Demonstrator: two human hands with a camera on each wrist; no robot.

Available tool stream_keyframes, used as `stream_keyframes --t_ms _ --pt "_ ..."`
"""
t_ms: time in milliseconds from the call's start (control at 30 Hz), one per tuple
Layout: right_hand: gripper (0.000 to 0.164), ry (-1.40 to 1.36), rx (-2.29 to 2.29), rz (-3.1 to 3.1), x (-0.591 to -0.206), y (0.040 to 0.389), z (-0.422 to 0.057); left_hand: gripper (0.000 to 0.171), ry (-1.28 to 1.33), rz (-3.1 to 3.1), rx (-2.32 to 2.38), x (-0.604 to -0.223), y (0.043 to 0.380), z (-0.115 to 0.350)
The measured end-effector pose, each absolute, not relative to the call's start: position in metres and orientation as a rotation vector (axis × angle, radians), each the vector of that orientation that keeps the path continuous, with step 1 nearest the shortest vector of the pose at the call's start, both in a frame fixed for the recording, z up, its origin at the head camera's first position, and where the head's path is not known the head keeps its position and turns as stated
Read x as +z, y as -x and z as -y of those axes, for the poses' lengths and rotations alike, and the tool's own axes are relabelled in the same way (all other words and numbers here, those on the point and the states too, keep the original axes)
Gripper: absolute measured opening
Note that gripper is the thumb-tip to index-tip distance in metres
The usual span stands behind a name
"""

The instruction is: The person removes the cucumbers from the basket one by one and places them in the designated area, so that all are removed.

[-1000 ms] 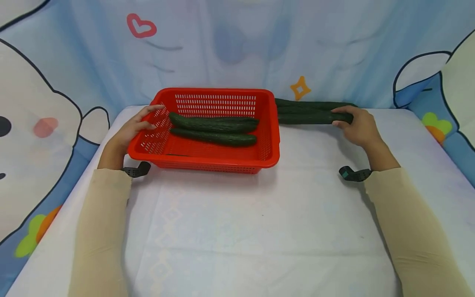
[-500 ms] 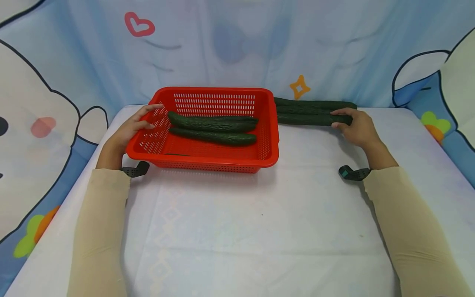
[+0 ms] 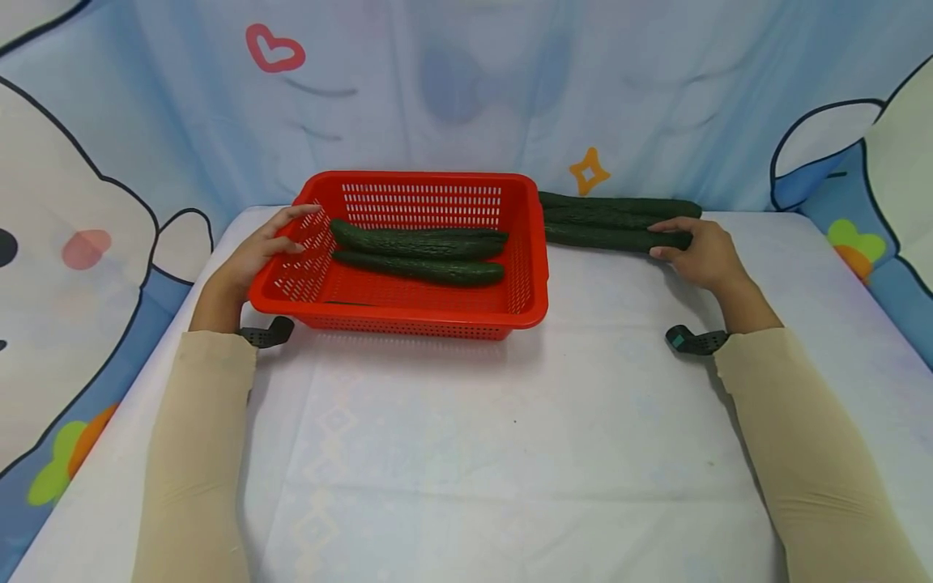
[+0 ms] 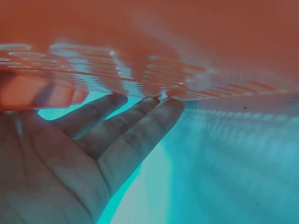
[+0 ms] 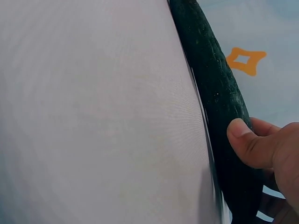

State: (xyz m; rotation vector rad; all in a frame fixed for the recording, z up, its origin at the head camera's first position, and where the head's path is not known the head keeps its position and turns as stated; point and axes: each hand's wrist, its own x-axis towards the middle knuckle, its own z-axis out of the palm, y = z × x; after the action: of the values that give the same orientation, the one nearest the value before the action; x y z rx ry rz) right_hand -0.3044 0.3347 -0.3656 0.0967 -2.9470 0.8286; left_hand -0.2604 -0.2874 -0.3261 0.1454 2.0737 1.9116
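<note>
A red plastic basket [image 3: 408,317] stands left of centre in the head view, with dark green cucumbers [image 3: 419,269] lying lengthwise inside. My left hand [image 3: 251,259] holds the basket's left rim, two digits over the edge; in the left wrist view three nearly straight fingers [image 4: 140,135] touch the slotted wall from outside. To the basket's right, several cucumbers [image 3: 619,206] lie side by side. My right hand [image 3: 703,251] pinches the right end of the nearest cucumber [image 3: 598,236], thumb on the near side, as the right wrist view also shows along the cucumber [image 5: 215,93].
A white cloth [image 3: 466,437] covers the table. Close behind the basket and cucumbers hangs a printed blue curtain [image 3: 466,89]. Part of the cucumbers' left ends is hidden by the basket's right wall.
My right hand has drawn the right end of the nearest cucumber slightly toward me, away from the others beside it. The left hand and basket stay nearly still.
</note>
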Motion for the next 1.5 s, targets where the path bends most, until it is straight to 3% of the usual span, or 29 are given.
stream_keyframes --t_ms 733,1100,1500 --pt "0.048 -0.164 0.782 2.879 -0.347 0.293 -0.316 0.060 -0.139 -2.074 1.911 -0.326 0.261 0.286" --pt "0.032 -0.570 0.820 2.689 -0.303 0.244 -0.235 0.060 -0.159 -2.070 1.916 -0.326 0.260 0.287" --pt "0.023 -0.902 0.817 2.647 -0.296 0.197 -0.161 0.059 -0.174 -2.042 1.937 -0.326 0.261 0.288"
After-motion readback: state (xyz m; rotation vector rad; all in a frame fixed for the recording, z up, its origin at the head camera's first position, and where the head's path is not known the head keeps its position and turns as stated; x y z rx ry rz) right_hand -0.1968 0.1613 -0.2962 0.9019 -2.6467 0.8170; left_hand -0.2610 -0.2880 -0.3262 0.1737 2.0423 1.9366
